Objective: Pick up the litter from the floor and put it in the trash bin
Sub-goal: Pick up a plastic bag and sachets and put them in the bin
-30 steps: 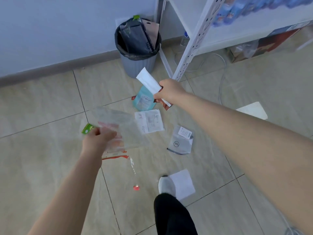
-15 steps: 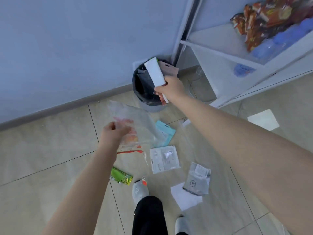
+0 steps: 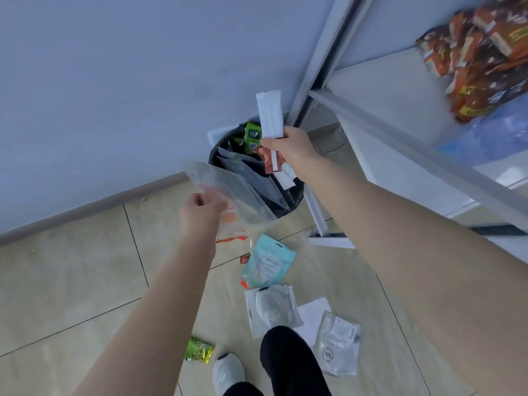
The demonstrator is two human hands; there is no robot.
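Both hands pinch litter above the trash bin point(image 3: 295, 192): right hand point(image 3: 288, 147) wrappers point(image 3: 270, 115), left hand point(image 3: 200, 214) clear bag point(image 3: 228, 187).

Two hands: the left hand point(image 3: 201, 214) holds one clear bag point(image 3: 228, 192), and the right hand point(image 3: 291, 147) holds one white packet point(image 3: 270, 114). One trash bin point(image 3: 295, 195). One teal pouch point(image 3: 268, 261) and one green packet point(image 3: 199, 350) lie on the floor point(image 3: 71, 275).
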